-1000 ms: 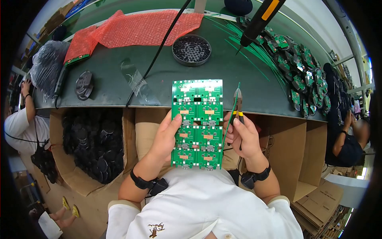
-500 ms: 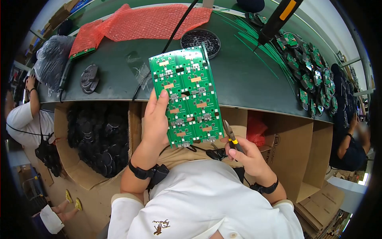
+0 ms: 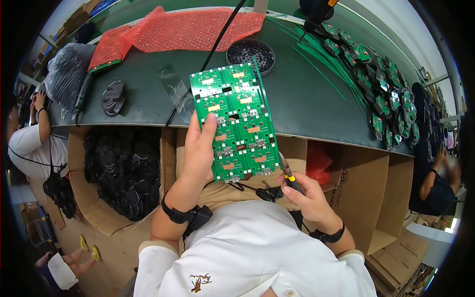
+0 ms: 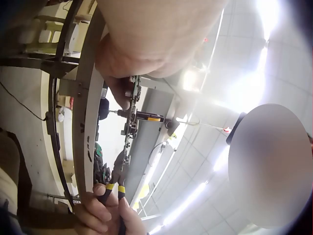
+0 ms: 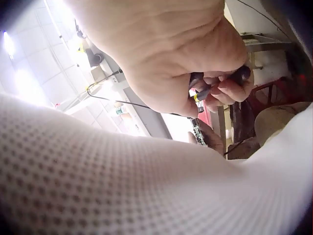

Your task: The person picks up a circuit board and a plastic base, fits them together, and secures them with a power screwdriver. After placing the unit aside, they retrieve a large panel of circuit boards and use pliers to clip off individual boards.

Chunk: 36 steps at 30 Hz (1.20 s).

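My left hand point(image 3: 198, 148) grips a green printed circuit board panel point(image 3: 232, 131) by its left side, thumb on the face, in the head view. The panel carries rows of small boards with metal connectors and tan patches. Along its right edge runs a narrow green strip point(image 3: 262, 89), standing slightly off at the top. With my right hand point(image 3: 311, 198) I hold cutting pliers point(image 3: 289, 178) with black and yellow handles, their tips at the panel's lower right corner. In the left wrist view the panel point(image 4: 129, 122) appears edge-on, with the pliers point(image 4: 117, 171) at its end.
A round tray point(image 3: 272, 59) of small dark parts stands behind the panel. Cut green strips point(image 3: 326, 69) and a heap of assembled boards point(image 3: 386, 94) lie right, below a hanging electric screwdriver point(image 3: 316, 22). Red bubble wrap point(image 3: 193, 29) lies at the back; a carton point(image 3: 114, 222) holds black parts.
The panel has gone from upright in front of me to tilted left, higher up. My right hand has moved down with the pliers to the lower right corner. The hanging screwdriver has swung.
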{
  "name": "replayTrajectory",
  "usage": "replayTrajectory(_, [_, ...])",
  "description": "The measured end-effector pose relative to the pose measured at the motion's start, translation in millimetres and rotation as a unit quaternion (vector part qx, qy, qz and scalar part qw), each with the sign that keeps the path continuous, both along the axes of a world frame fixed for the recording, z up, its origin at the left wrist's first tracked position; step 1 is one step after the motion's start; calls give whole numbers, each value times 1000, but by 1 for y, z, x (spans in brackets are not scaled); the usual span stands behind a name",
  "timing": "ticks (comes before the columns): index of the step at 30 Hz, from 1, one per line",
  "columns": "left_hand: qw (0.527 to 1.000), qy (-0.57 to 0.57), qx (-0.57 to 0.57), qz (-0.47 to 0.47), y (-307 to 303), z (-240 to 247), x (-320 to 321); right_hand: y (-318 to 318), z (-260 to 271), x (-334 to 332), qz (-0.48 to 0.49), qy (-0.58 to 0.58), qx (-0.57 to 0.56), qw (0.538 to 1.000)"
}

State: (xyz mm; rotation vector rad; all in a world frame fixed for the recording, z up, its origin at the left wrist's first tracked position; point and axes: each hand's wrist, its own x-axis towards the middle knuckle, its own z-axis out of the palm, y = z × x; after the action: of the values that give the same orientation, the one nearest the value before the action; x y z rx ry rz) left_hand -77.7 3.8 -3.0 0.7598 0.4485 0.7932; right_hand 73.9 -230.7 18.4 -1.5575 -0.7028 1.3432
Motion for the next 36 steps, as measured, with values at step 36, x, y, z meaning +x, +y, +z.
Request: replayTrajectory(36, [941,-39,-198,-272,-2,0,-37,21,49,146,-105,-642,-114,751])
